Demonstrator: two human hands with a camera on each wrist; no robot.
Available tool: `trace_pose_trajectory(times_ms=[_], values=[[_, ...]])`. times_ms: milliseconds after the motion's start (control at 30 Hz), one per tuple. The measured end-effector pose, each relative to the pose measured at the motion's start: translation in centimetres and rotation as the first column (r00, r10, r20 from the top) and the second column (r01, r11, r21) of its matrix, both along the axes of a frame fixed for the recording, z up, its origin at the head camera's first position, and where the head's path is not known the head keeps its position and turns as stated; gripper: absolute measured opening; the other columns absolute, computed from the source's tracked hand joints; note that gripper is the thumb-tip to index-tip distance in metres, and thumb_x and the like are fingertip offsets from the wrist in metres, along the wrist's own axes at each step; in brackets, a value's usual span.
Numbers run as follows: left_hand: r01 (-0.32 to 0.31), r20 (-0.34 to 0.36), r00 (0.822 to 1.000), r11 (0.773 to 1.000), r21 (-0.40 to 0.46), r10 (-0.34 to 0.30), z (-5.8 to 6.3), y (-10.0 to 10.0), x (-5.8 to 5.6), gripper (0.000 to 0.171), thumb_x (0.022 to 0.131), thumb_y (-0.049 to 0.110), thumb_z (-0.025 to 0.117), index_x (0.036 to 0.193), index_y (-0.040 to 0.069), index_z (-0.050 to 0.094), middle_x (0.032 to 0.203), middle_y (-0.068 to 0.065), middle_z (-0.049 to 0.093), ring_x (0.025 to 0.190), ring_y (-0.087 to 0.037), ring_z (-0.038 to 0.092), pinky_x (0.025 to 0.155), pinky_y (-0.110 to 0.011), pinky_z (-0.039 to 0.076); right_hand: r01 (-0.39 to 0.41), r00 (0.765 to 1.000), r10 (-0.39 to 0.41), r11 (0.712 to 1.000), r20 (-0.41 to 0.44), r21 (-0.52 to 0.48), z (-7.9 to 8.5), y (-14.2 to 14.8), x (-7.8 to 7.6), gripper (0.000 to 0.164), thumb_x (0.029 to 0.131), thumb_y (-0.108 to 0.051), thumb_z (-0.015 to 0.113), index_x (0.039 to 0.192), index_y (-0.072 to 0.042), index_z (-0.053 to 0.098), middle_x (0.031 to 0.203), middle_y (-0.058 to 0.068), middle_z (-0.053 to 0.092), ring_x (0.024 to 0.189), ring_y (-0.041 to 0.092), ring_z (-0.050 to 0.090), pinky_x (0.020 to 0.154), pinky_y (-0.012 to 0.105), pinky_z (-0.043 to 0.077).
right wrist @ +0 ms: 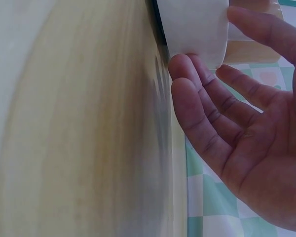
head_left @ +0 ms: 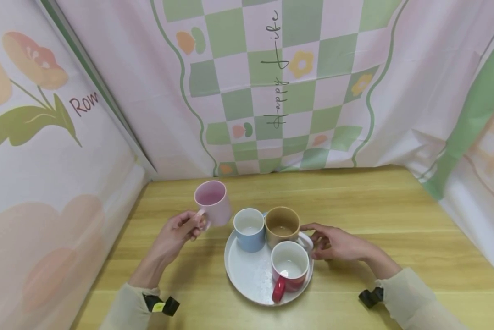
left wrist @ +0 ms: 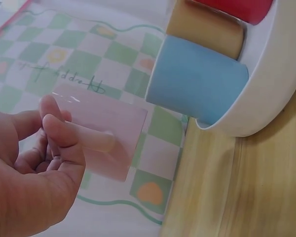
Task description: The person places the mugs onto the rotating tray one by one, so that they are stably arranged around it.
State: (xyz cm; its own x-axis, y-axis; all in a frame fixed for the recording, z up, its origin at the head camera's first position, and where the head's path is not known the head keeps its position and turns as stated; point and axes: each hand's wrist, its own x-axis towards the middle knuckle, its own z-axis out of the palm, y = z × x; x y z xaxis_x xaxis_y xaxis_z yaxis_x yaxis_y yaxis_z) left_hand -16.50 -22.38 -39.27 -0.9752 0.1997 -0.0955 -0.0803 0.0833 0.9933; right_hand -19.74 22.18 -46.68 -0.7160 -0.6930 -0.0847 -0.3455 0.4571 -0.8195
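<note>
A pink mug [head_left: 219, 208] is held up left of the round white tray [head_left: 244, 279], tilted a little. My left hand [head_left: 170, 243] pinches its handle [left wrist: 91, 138] between thumb and fingers. On the tray stand a light blue mug [head_left: 251, 242], a tan mug [head_left: 274, 239] with a white handle and, nearest me, a red mug [head_left: 297, 283] with a white inside. My right hand [head_left: 339, 245] is at the tray's right side, loosely curved fingertips right at its wall [right wrist: 195, 29] in the right wrist view. The thumb is near the rim there.
The wooden table [head_left: 354, 201] spreads around the tray. A printed cloth [head_left: 263, 105] with green checks hangs behind the table's far edge. More cloth hangs on the left [head_left: 61, 183] and right sides. Dark straps [head_left: 370, 298] sit at both wrists.
</note>
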Motion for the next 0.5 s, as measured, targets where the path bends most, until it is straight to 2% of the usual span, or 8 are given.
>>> trace_pose_trajectory(times_ms=[267,500], values=[[0.017,-0.021,1.0,1.0,0.025,-0.016,0.7,-0.4,1.3,0.017,0.103,0.017,0.054,0.101,0.001,0.056,0.095,-0.001,0.06,0.076,-0.007,0.054,0.066,-0.017,0.047,0.002,1.0,-0.002,1.0,0.002,0.003,0.0,0.0,0.0,0.076,0.087,-0.025,0.076,0.149,-0.004,0.037,0.111,0.015,0.066,0.097,0.017,0.068,0.082,0.026,0.058],[0.089,-0.057,0.994,0.996,0.013,-0.089,1.2,-0.8,2.5,0.016,0.103,0.019,0.055,0.1,0.004,0.058,0.093,0.001,0.061,0.074,-0.004,0.054,0.065,-0.016,0.047,0.004,1.0,-0.004,1.0,-0.009,0.006,0.1,0.0,0.1,0.076,0.087,-0.026,0.076,0.149,-0.005,0.038,0.111,0.015,0.066,0.097,0.016,0.068,0.082,0.026,0.058]])
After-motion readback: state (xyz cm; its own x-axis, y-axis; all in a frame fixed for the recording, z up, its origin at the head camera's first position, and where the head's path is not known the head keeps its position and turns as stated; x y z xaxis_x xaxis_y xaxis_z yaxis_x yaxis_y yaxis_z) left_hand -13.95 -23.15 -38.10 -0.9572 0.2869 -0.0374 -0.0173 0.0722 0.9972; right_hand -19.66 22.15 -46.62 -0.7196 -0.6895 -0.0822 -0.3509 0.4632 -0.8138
